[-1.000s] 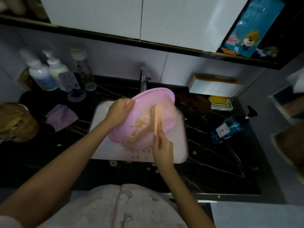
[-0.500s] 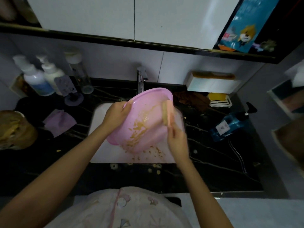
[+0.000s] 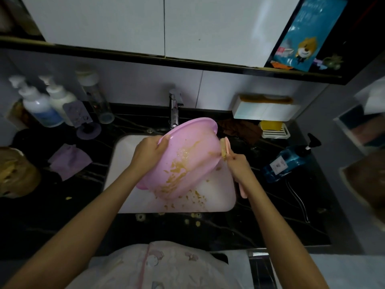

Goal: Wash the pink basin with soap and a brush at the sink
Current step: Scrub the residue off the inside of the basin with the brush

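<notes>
The pink basin (image 3: 187, 142) is held tilted over the white sink (image 3: 125, 163), its underside smeared with yellow-brown muck. My left hand (image 3: 149, 150) grips the basin's left rim. My right hand (image 3: 237, 162) holds a pink-handled brush (image 3: 225, 148), whose dirty bristles touch the basin's right edge. The brush handle end sticks out below my wrist. The tap (image 3: 174, 110) stands behind the basin.
Pump bottles (image 3: 39, 105) and a clear bottle stand back left on the black counter. A purple cloth (image 3: 69, 158) lies left of the sink. A blue pump bottle (image 3: 288, 161) lies on its side at right, with a soap rack (image 3: 275, 130) and brown rag behind. Crumbs dot the sink's front edge.
My right hand has swept the brush from the middle of the basin's underside to its right edge. The basin has tilted a little more to the right.
</notes>
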`<state>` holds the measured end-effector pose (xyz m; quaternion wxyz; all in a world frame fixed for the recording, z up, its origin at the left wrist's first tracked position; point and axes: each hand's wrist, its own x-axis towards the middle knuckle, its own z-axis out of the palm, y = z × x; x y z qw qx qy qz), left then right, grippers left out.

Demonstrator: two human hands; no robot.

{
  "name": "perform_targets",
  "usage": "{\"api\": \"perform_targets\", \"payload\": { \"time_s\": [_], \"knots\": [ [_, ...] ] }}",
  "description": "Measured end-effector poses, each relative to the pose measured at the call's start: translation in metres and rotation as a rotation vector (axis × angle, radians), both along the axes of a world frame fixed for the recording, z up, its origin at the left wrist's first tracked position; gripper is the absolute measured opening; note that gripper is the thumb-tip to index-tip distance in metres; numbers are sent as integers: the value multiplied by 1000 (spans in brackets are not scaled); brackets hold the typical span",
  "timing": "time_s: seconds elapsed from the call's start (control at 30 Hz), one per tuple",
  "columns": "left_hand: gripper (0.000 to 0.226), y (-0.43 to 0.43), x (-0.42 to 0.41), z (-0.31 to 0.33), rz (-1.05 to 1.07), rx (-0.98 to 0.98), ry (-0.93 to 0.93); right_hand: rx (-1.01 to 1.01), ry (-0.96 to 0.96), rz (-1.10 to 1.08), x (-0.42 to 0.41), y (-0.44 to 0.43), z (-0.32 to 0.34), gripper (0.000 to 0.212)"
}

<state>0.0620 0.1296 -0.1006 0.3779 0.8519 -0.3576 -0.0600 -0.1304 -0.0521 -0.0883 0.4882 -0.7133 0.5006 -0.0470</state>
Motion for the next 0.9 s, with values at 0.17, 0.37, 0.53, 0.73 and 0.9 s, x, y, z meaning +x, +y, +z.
{"api": "perform_targets", "payload": {
  "time_s": [0.17, 0.37, 0.53, 0.73, 0.9],
  "knots": [
    [57, 6, -2, -3, 16, -9, 34, -293, -28, 346, 3, 25, 22, 42],
    [48, -5, -12, -1, -11, 32, 12, -174, 110, 165, 14, -1, 28, 45],
    [55, -1, -4, -2, -17, 28, 4, -379, 14, 490, 0, 38, 38, 44],
    [53, -1, 0, -1, -21, 21, 19, -381, 41, 350, 10, 16, 33, 45],
    [49, 2, 2, 2, -32, 42, 17, -764, 41, 762, -11, 80, 26, 52]
  ]
}}
